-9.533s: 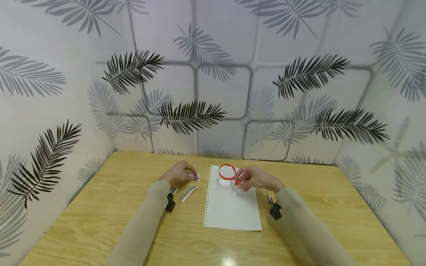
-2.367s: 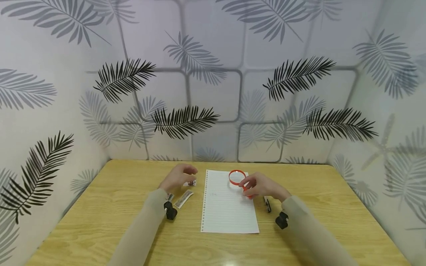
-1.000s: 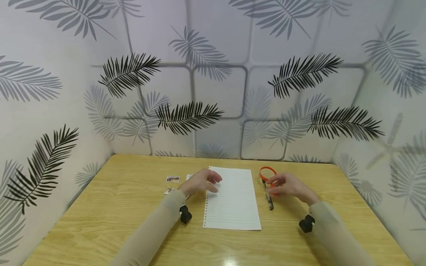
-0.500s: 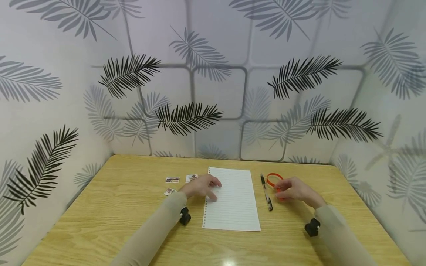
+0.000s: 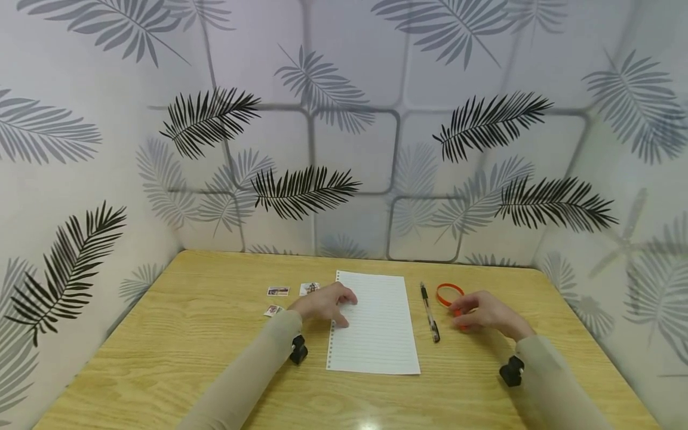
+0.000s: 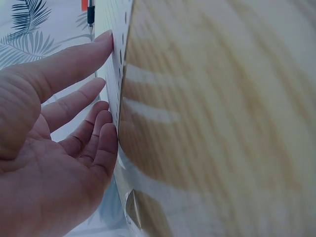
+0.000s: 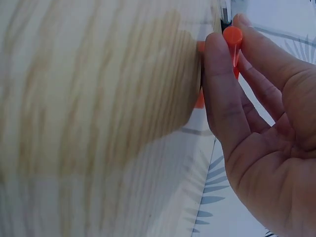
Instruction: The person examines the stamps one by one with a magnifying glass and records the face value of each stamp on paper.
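Leaf-printed walls around a wood-grained worktop (image 5: 156, 340), with a pen (image 5: 429, 313) lying on it.
The pen, clear-barrelled with black parts at both ends, rests at a slant right of centre, its lower end nearer the worktop's front. A small glare spot (image 5: 368, 424) shines at the bottom edge of the head view. Behind, the back wall (image 5: 359, 158) carries sharp black fronds (image 5: 306, 192) among softer grey fronds (image 5: 322, 86) and rounded grey outlines; similar leaves cover the left wall (image 5: 48, 200) and the right wall (image 5: 661, 203).
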A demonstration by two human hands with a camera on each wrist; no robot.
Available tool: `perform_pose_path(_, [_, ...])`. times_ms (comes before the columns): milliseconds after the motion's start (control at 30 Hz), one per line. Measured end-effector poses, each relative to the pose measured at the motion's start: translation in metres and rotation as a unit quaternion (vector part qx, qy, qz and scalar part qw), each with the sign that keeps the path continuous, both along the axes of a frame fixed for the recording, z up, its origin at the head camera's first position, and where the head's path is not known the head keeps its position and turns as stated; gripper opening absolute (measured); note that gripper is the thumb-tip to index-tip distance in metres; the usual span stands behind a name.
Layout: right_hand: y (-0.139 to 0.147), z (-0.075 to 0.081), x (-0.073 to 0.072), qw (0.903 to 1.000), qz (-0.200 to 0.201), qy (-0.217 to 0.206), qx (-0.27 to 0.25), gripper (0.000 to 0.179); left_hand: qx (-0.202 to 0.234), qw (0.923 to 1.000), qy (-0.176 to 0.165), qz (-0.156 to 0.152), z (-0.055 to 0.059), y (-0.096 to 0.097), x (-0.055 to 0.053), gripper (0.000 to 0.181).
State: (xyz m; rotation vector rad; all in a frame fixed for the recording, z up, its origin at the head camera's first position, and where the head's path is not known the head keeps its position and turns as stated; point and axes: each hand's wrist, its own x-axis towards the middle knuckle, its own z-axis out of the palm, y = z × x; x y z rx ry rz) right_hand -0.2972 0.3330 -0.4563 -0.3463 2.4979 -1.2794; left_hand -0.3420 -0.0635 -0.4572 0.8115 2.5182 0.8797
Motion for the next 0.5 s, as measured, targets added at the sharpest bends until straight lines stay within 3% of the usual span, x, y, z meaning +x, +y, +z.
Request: perform_pose_path(500, [0.011, 0.0, 0.001, 0.9993, 0.012, 0.022, 0.029, 0.038, -0.003, 1.0, -0.005, 0.0, 0.0, -0.001, -0.001, 0.049])
